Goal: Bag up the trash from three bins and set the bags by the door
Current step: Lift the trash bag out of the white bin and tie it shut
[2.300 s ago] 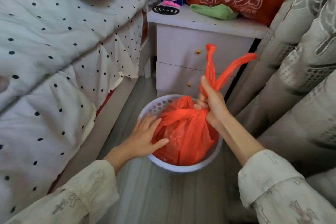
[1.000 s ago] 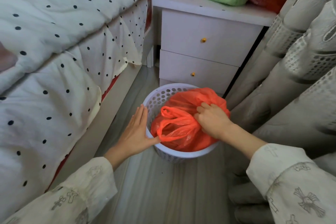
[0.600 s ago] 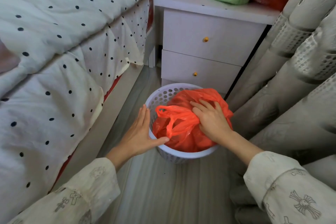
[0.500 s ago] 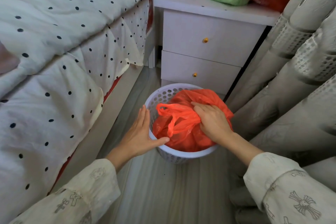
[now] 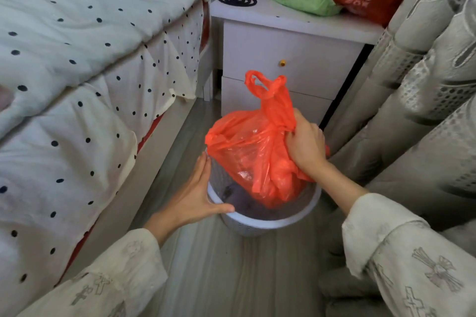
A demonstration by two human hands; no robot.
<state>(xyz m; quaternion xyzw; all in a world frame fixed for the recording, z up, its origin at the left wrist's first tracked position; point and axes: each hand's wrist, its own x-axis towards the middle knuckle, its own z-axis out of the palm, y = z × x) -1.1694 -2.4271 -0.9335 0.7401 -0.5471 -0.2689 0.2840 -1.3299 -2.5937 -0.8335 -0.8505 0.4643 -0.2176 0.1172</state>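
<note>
The right hand [image 5: 306, 145] has its fingers curled tight round the neck of the orange bag [image 5: 253, 154], which hangs straight down, half out of the white bin [image 5: 268, 222], while the left hand [image 5: 195, 197] lies flat against the bin's side.

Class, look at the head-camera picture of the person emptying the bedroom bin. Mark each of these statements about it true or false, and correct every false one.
1. The right hand grips the orange bag. True.
2. The left hand also holds the bag. False: it rests flat against the white bin, steadying it.
3. The bag is partly lifted above the bin's rim. True.
4. The bin stands on the bed. False: it stands on the floor, in front of the nightstand.
5. A green cloth lies on the nightstand. True.
</note>
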